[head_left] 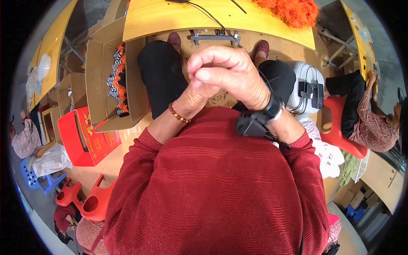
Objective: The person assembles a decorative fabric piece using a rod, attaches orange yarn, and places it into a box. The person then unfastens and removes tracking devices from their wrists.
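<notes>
Both my hands meet in front of my chest, above my lap. My right hand [231,70] is closed, its fingers curled over and the thumb lying along below them; what it holds, if anything, is hidden. It overlaps my left hand [199,90], whose fingers are out of sight behind it. A beaded bracelet [180,114] circles my left wrist. On my right wrist sit a dark strap [272,107] and a small black device [251,124].
Ahead stands a yellow table [187,19] with fluffy orange material [291,12] and a black cable. An open cardboard box [102,72] of orange, black and white striped pieces is at left, by a red box [76,136]. A white case [297,102] and a seated person [374,127] are at right.
</notes>
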`<state>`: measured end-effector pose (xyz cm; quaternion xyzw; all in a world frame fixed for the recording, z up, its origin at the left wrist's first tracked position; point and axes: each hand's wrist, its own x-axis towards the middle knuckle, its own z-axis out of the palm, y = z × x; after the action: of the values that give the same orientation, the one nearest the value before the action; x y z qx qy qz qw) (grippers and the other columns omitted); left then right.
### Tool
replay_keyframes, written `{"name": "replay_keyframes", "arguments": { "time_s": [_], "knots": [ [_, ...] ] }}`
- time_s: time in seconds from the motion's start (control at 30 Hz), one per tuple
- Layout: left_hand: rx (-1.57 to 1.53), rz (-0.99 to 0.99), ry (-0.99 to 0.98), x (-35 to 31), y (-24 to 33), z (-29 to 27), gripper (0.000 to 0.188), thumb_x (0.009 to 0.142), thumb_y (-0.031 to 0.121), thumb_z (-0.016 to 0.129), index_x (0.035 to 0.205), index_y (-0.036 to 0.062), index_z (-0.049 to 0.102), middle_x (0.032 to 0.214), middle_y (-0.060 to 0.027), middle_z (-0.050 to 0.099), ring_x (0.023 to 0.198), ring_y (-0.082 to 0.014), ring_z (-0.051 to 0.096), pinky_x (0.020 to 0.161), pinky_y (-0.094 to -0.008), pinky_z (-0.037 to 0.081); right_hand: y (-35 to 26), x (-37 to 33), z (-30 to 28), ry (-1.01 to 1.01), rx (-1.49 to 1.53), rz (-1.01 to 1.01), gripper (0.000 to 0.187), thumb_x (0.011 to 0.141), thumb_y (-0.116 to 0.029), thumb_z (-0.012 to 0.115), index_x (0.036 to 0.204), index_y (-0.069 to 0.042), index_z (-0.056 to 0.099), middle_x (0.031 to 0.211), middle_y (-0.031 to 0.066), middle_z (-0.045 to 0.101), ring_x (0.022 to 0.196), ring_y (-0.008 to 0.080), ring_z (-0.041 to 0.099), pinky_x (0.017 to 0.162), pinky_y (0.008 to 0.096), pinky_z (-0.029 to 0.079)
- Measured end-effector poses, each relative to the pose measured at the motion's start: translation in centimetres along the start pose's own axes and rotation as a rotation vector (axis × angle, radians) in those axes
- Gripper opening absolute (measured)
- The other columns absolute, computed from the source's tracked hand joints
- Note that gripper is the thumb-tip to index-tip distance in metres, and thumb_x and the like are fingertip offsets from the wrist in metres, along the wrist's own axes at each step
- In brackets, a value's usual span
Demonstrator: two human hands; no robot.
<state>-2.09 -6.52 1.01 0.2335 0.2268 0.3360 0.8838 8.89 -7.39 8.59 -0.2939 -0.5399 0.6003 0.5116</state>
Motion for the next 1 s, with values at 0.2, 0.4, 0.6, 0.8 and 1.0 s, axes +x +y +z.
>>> {"name": "replay_keyframes", "arguments": {
  "time_s": [0.2,0.4,0.6,0.8,1.0],
  "knots": [
    [-0.059,-0.064,-0.048,-2.7,0.4,1.3,0.032,0.080,0.016,0.063,0.108,0.0086,0.050,0.103,-0.0012,0.055,0.099,-0.0110,0.051,0.081,-0.0233,0.043,1.7,-1.1,-1.7,-0.084,-1.120,-0.616,0.023,0.065,-0.008,0.060,0.086,-0.001,0.057,0.085,0.0105,0.053,0.075,0.0263,0.052,0.067,0.0347,0.044],
    [0.211,0.215,-0.107,3.4,-2.2,-0.3,0.019,0.075,0.010,0.063,0.093,0.0069,0.057,0.086,-0.0009,0.058,0.081,-0.0105,0.056,0.068,-0.0240,0.047,2.7,-1.6,-5.4,-0.074,-1.501,-0.646,0.041,0.052,-0.016,0.057,0.090,-0.001,0.057,0.089,0.0122,0.053,0.077,0.0269,0.052,0.069,0.0365,0.043],
    [0.117,0.127,0.069,3.2,-2.1,0.9,0.013,0.075,0.004,0.055,0.088,0.0018,0.056,0.080,-0.0070,0.059,0.062,-0.0136,0.059,0.045,-0.0229,0.047,3.4,-2.9,-6.2,0.039,-1.455,-0.287,0.044,0.056,-0.012,0.064,0.098,-0.002,0.054,0.088,0.0102,0.054,0.082,0.0264,0.051,0.073,0.0348,0.043],
    [0.013,-0.209,0.022,3.9,-1.9,2.5,0.020,0.084,0.013,0.051,0.101,0.0023,0.048,0.077,-0.0152,0.061,0.050,-0.0213,0.059,0.047,-0.0299,0.052,4.3,-1.4,-8.8,0.354,-0.285,0.380,0.030,0.079,-0.011,0.051,0.107,0.000,0.051,0.082,0.0146,0.057,0.074,0.0253,0.057,0.064,0.0315,0.047],
    [0.047,-0.166,-0.055,2.4,-1.8,2.3,0.023,0.083,0.016,0.055,0.100,0.0030,0.049,0.078,-0.0159,0.061,0.058,-0.0196,0.061,0.053,-0.0299,0.052,5.9,-0.9,-8.9,0.552,-0.164,0.531,0.029,0.084,-0.014,0.053,0.111,-0.002,0.050,0.090,0.0069,0.058,0.068,0.0133,0.056,0.061,0.0228,0.047]
  ]
}}
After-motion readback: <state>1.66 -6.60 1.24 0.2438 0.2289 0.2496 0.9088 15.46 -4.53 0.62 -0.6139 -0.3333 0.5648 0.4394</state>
